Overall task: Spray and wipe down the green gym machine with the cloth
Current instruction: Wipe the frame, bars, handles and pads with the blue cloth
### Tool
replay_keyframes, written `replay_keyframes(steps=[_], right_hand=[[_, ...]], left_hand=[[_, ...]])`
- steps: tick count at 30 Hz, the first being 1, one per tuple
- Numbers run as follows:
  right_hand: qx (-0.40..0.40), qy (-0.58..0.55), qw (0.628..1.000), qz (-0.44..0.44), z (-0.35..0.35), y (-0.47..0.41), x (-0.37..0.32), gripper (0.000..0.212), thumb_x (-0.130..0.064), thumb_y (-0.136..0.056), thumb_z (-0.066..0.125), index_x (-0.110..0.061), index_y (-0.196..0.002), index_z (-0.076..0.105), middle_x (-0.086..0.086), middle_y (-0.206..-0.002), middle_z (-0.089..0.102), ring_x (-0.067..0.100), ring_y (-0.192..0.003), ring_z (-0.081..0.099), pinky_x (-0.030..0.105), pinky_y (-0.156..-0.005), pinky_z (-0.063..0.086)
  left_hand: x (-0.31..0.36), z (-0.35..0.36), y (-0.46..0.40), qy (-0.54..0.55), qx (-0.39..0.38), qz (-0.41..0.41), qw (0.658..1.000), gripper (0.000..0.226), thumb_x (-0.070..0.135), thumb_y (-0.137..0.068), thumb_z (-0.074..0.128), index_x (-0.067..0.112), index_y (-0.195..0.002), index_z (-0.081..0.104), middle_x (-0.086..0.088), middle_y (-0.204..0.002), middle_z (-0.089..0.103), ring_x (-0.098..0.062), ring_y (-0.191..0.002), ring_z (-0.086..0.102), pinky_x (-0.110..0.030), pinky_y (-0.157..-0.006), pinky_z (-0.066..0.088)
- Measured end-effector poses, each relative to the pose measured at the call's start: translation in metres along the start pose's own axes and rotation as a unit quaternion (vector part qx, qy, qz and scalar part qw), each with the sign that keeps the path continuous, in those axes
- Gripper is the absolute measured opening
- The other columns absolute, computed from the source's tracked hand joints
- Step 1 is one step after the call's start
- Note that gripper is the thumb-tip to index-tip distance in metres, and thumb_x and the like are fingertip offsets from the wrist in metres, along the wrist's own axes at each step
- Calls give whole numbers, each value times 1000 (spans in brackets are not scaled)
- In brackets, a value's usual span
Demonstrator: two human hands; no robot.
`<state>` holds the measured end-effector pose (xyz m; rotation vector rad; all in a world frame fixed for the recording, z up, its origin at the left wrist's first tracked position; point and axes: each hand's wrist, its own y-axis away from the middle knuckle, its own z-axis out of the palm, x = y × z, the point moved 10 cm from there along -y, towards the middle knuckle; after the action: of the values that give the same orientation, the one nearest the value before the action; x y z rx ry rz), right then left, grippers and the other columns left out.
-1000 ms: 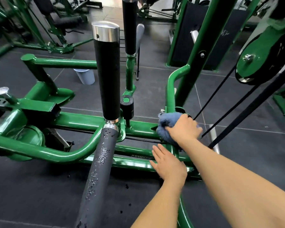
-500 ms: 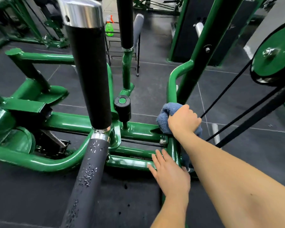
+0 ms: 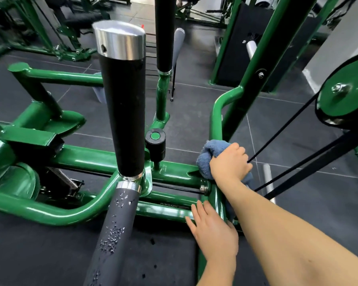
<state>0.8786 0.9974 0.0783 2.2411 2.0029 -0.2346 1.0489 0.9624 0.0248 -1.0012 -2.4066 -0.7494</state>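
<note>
The right hand [image 3: 229, 162] is closed in a loose fist, knuckles up and fingers curled under, gripping a bunched blue cloth [image 3: 208, 155] — its bare forearm runs long and straight from the lower right corner up to the wrist. The left hand [image 3: 212, 230] lies lower and nearer, open and flat, palm down — fingers [image 3: 196, 211] extended together and pointing up and left, thumb tucked along the right side. Its forearm rises from the bottom edge, close beside the right forearm, the two hands apart.
</note>
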Motion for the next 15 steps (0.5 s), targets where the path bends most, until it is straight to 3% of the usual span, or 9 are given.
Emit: replay_keyframes(steps=[1, 3, 5, 7, 9, 15], right_hand=[[4, -6, 1000, 8, 1, -4, -2, 46, -34, -85, 62, -10, -119, 43, 11, -123, 48, 31, -114, 50, 43, -91, 37], [5, -16, 1000, 24, 3, -7, -4, 46, -32, -84, 62, -9, -119, 42, 10, -123, 46, 31, -113, 50, 43, -90, 36], [-6, -24, 999, 26, 4, -11, -4, 50, -36, -84, 63, -9, -121, 42, 11, -125, 46, 31, -116, 50, 43, -93, 36], [-30, -19, 999, 3, 5, -15, -3, 52, -40, -86, 61, -9, -123, 42, 11, -128, 47, 32, -119, 50, 43, -94, 37], [-60, 4, 997, -45, 6, -10, -1, 51, -41, -87, 60, -10, -123, 41, 11, -129, 48, 33, -120, 50, 43, -95, 37], [-61, 118, 975, -176, -3, 32, 2, 47, -43, -86, 60, -15, -120, 42, 7, -126, 49, 30, -119, 48, 43, -93, 39]], left_hand=[[0, -1, 0, 7, -26, -5, 1000, 84, 28, -66, 4, -2, -119, 63, -19, -129, 60, -37, -124, 54, -58, -100, 43], [3, 5, 2, -15, -85, -2, 996, 93, 33, -70, -11, 5, -146, 34, -12, -156, 28, -29, -147, 18, -50, -118, 15], [-3, 11, 4, -19, -95, -18, 995, 70, 29, -86, 0, 11, -151, 19, -4, -161, 13, -23, -149, 2, -45, -121, 3], [-6, 14, 2, -14, -75, -18, 997, 58, 30, -95, 22, 14, -150, 18, -2, -160, 16, -22, -149, 2, -45, -121, 3], [-10, 17, -1, -5, -49, -16, 999, 65, 35, -92, 49, 16, -148, 22, 1, -157, 22, -23, -149, 7, -47, -120, 5], [-13, 19, 3, 24, -24, -7, 999, 65, 35, -87, 57, 14, -144, 31, 0, -151, 34, -24, -147, 15, -49, -119, 7]])
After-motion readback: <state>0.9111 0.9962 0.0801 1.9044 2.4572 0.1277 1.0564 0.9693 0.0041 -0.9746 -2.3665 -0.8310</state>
